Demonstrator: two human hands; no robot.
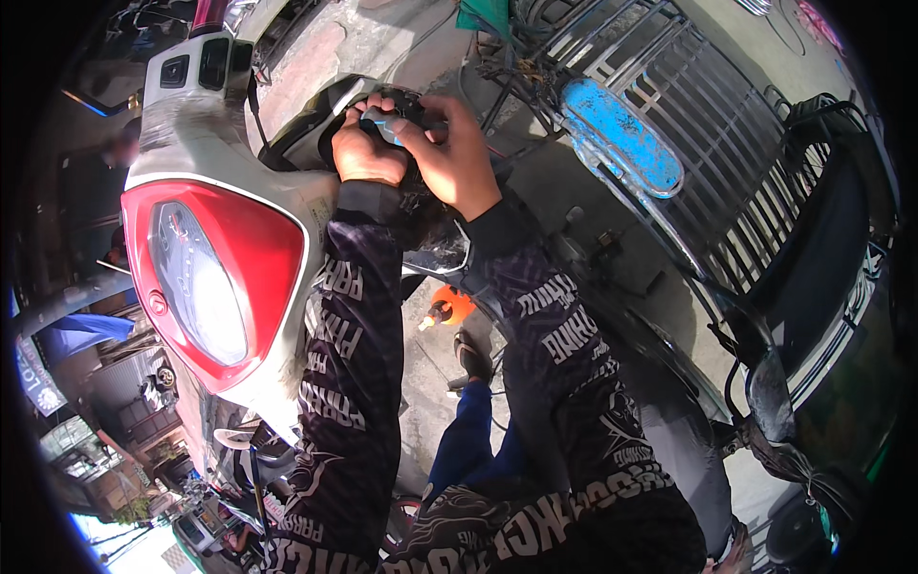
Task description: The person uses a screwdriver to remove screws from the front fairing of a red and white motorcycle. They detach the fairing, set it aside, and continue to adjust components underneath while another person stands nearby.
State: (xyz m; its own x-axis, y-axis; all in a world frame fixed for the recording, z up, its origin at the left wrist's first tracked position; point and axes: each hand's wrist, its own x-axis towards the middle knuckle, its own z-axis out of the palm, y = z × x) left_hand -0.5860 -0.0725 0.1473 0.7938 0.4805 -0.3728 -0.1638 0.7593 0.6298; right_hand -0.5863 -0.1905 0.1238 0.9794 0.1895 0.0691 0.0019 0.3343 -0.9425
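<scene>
My left hand (365,153) is over the dark inner part of a scooter (316,191), its fingers curled. My right hand (457,158) comes in from the right, with the thumb and fingers bent inward toward the left one. Between them is a small grey-blue piece (382,124), pinched by both hands; its kind does not show clearly. Under the hands sits a black, glossy housing (421,206), partly covered by the fingers and wrists. To the left is the scooter's red and white front panel (273,258) with its clear instrument cover (201,282).
On the right stands a metal-barred frame (708,115) with a worn blue pad (622,139). An orange container (454,306) is on the ground below my arms, near a foot in a sandal (469,354). A dark curved seat (813,239) is at far right.
</scene>
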